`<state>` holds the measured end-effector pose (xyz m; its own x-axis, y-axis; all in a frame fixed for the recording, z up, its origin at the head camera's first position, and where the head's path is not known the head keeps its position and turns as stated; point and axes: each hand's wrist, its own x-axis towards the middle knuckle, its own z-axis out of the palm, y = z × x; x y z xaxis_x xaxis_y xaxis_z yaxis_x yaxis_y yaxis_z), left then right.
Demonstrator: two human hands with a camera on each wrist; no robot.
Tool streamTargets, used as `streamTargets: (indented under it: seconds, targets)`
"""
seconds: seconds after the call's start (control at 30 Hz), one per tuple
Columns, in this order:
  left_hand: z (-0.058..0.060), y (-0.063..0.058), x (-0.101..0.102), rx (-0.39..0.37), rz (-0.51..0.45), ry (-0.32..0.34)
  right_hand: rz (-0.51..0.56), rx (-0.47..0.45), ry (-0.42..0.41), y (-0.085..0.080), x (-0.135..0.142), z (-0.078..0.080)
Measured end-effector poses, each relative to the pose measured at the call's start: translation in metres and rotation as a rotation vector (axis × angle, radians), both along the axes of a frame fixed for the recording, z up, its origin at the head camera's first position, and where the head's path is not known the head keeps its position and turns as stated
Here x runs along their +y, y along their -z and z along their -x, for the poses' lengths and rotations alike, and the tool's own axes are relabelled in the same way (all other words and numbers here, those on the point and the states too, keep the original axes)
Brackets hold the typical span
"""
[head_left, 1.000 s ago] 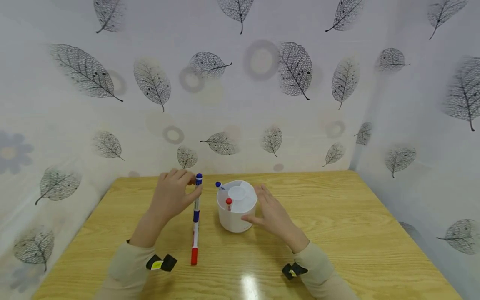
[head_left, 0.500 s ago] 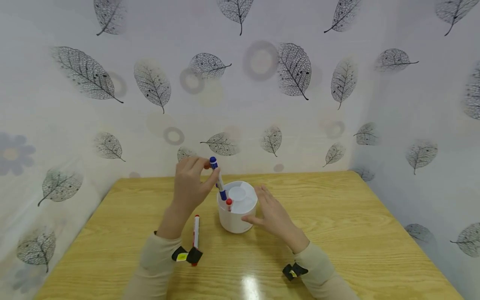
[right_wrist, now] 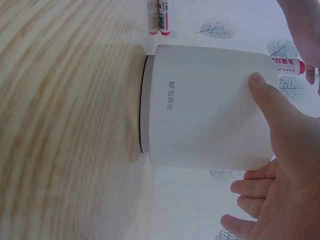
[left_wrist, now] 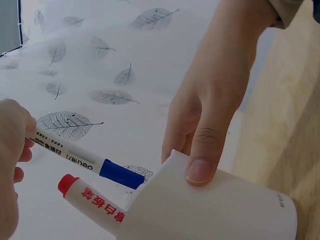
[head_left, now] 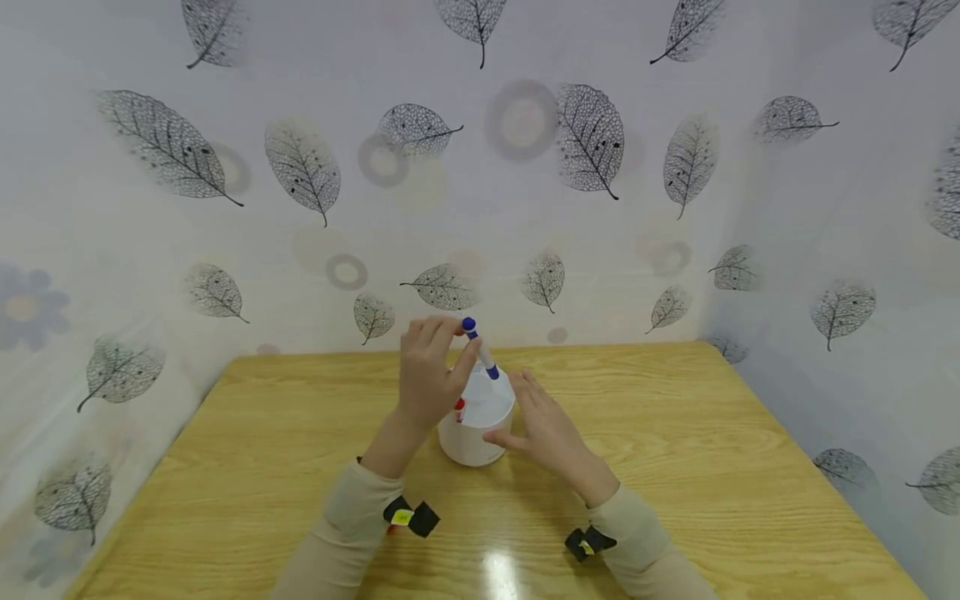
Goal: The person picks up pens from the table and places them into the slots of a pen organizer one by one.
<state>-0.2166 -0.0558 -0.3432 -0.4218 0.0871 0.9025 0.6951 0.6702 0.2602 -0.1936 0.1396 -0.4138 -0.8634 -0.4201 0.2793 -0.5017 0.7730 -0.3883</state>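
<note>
My left hand [head_left: 429, 375] pinches a blue whiteboard marker [head_left: 484, 357] near its upper end, between thumb and fingers. The marker leans over the white round pen holder [head_left: 472, 443], its blue cap at the far right of the opening. In the left wrist view, that blue cap [left_wrist: 121, 173] overlaps the holder's rim. My right hand [head_left: 551, 437] holds the pen holder from the right, thumb on the near wall and fingers round the side. A red whiteboard marker [left_wrist: 95, 202] stands inside the holder. My left hand hides part of the opening.
Another red marker [right_wrist: 164, 17] lies on the wooden table [head_left: 637, 442], mostly hidden under my left forearm in the head view. A leaf-patterned wall covering [head_left: 480, 208] rises behind the table and at both sides.
My left hand has lifted the blue marker off the table and carried it rightward over the pen holder, tilting it. The blue marker standing in the holder is now hidden. The right hand stays put.
</note>
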Motion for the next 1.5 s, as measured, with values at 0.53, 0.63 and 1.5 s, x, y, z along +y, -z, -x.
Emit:
streamTargets:
  seconds: [0.53,0.63,1.5]
  targets:
    - [-0.013,0.008,0.008,-0.126,0.240,-0.053,0.009,0.028,-0.007,0.001,0.001,-0.001]
    - [-0.015,0.008,0.005,-0.118,0.242,-0.035,0.011,0.049,-0.011,0.001,0.000,-0.001]
    - [-0.045,0.064,-0.096,-0.163,0.493,-0.151,-0.010,0.093,-0.001,0.000,-0.004,-0.004]
